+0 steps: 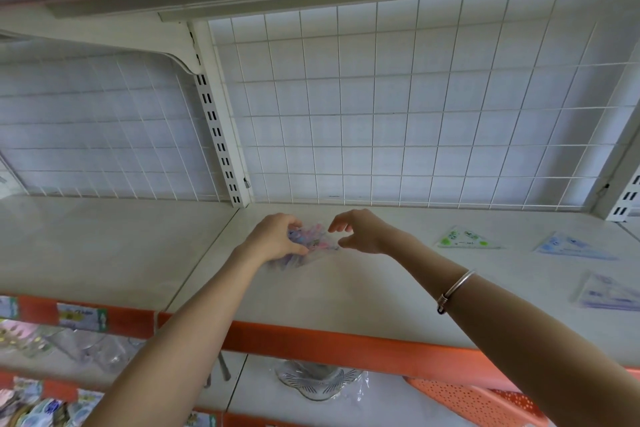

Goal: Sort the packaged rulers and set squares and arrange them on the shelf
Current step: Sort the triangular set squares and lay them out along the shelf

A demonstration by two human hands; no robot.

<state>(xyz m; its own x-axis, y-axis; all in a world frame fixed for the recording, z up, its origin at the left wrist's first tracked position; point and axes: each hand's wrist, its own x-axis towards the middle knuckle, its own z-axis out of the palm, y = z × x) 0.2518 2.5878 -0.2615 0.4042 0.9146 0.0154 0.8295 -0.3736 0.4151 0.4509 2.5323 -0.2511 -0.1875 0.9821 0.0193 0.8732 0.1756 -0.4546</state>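
Packets (313,236) are gripped on the shelf (346,291) by left hand (275,237), likely for sorting; right hand (362,232) is held released beside them.

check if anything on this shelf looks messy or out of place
On the right of the shelf three packs lie scattered at different angles: a green pack, a blue pack, a purple pack. The bundle in the left hand is fanned out, not squared.

One head view—looking forward and down (wide-angle) at the shelf (346,295), close, arms reaching in.
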